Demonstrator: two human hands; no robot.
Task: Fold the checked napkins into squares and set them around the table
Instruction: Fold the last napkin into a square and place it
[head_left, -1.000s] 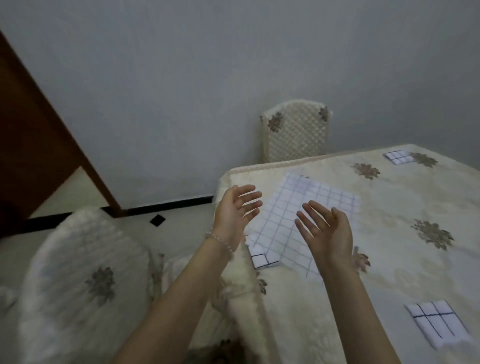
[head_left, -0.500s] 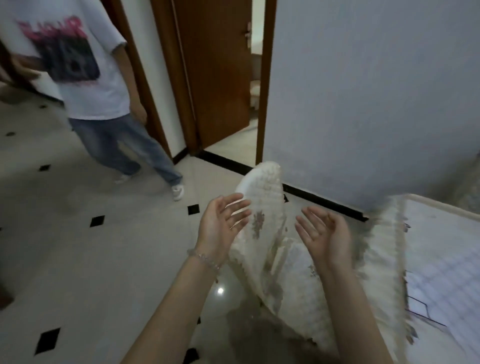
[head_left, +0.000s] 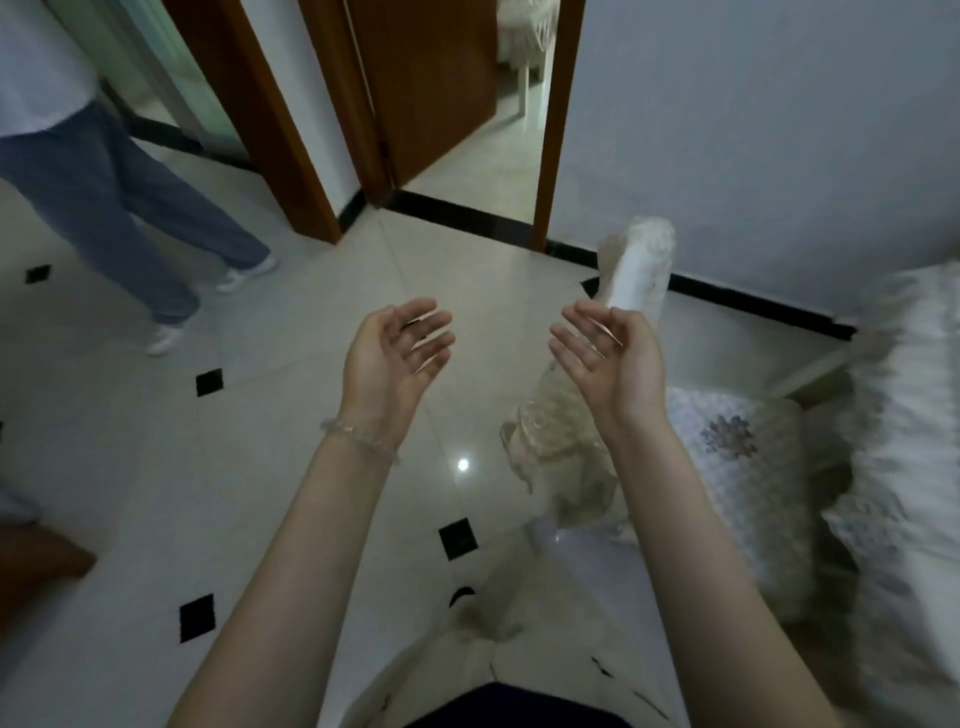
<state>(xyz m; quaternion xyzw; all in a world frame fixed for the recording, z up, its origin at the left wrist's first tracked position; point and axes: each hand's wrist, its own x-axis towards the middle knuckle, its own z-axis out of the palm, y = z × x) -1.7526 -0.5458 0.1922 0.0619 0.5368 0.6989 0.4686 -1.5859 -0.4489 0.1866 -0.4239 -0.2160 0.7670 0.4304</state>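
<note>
My left hand (head_left: 395, 353) and my right hand (head_left: 613, 358) are raised in front of me, palms facing each other, fingers apart, holding nothing. A bead bracelet sits on my left wrist. No checked napkin is in view. The cream tablecloth edge of the table (head_left: 914, 415) shows blurred at the far right.
A chair with a cream quilted cover (head_left: 727, 467) stands just right of my right arm. Another person's legs in blue jeans (head_left: 119, 208) stand at the upper left. An open brown door (head_left: 431, 88) leads out ahead. Pale floor tiles (head_left: 260, 415) carry small black diamonds.
The view has swung left, away from the table and the napkins, to the floor, the doorway and the other person. Both hands stay raised and empty.
</note>
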